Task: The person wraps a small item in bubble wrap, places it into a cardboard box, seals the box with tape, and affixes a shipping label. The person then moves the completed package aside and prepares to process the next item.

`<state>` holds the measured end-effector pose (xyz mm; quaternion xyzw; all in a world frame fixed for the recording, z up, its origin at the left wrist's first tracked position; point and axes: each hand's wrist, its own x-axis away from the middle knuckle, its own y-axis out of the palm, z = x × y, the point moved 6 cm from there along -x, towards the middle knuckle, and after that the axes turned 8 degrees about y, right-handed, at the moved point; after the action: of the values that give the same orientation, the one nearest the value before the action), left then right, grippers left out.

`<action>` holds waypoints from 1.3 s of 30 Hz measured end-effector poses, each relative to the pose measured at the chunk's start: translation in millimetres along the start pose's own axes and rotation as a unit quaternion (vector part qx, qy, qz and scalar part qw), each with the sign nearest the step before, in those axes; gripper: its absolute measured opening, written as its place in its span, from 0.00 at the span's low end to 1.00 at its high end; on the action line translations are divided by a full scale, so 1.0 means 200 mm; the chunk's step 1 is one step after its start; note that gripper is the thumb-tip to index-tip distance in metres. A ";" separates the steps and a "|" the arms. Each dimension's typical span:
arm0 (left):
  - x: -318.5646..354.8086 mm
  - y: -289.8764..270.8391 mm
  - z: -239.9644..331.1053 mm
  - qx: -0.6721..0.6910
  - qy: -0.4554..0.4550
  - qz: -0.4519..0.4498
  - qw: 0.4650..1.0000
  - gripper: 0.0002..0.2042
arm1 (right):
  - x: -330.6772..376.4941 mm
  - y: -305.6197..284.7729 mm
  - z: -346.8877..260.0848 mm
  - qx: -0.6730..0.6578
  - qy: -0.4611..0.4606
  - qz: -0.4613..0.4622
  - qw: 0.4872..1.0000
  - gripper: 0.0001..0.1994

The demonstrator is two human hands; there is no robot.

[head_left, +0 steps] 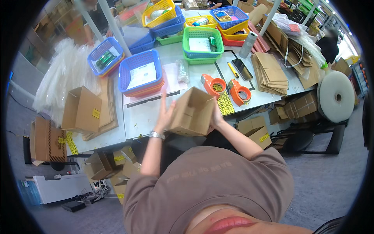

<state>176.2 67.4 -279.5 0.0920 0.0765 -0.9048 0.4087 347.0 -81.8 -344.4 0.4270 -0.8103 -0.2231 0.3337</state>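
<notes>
A small cardboard box [191, 115], its opening tilted up, is held in front of me at the table's near edge. My right hand [215, 117] grips its right side, with part of the fingers hidden behind the carton. Along the opposite side is my left hand [165, 114], fingers stretched out and apart; the palm seems to rest against the cardboard. Just right of the box lie two orange tape dispensers, one [213, 85] nearer it and another [240, 93] farther right. A blue basket [140, 72] with a paper slip stands beyond my left hand.
Stacked baskets, including a green one [203, 42], fill the back. A phone [242, 69], yellow cutter [233, 70] and grey bottle [247, 45] lie or stand right of centre. Flattened cartons [269, 74] are at right; an open box [82, 109] sits left. Metal posts rise from the table.
</notes>
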 end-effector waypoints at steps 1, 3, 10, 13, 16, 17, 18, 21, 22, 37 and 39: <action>0.05 0.06 -0.08 0.017 -0.005 0.038 0.999 0.36 | -0.08 0.10 0.07 0.002 0.035 -0.011 0.999 0.34; 0.17 0.10 -0.25 0.032 -0.021 0.098 0.994 0.34 | -0.13 0.24 0.09 -0.031 0.173 -0.073 0.982 0.35; 0.32 -0.09 0.00 -0.155 0.188 0.160 0.957 0.33 | -0.67 0.35 -0.34 0.677 -0.300 -0.017 0.671 0.25; 0.36 -0.07 0.27 -0.296 0.310 0.072 0.901 0.33 | -0.86 0.42 -0.38 0.765 -0.262 0.065 0.585 0.29; 0.33 0.06 0.34 -0.399 0.317 -0.073 0.857 0.25 | -1.00 0.44 -0.31 0.760 -0.138 0.152 0.616 0.35; 0.32 0.08 0.32 -0.402 0.316 -0.088 0.855 0.20 | -1.02 0.44 -0.30 0.730 -0.123 0.170 0.650 0.38; 0.33 0.09 0.31 -0.397 0.318 -0.083 0.857 0.19 | -1.03 0.43 -0.28 0.698 -0.108 0.188 0.683 0.42; 0.33 0.13 0.31 -0.386 0.338 -0.072 0.856 0.19 | -1.18 0.29 -0.29 0.609 -0.004 0.180 0.773 0.48; 0.33 0.14 0.31 -0.384 0.338 -0.072 0.856 0.19 | -1.22 0.21 -0.29 0.578 0.043 0.164 0.798 0.49; 0.27 0.29 0.32 -0.432 0.340 0.014 0.835 0.19 | 0.22 0.65 -0.61 0.791 -0.213 -0.064 0.570 0.42; 0.26 0.24 0.34 -0.372 0.317 0.046 0.871 0.19 | 0.23 0.66 -0.57 0.841 -0.162 -0.073 0.511 0.41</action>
<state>171.7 -15.9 -227.6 0.2183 0.5284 -0.7118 0.4081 339.3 -58.7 -166.0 0.5216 -0.6248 0.4741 -0.3358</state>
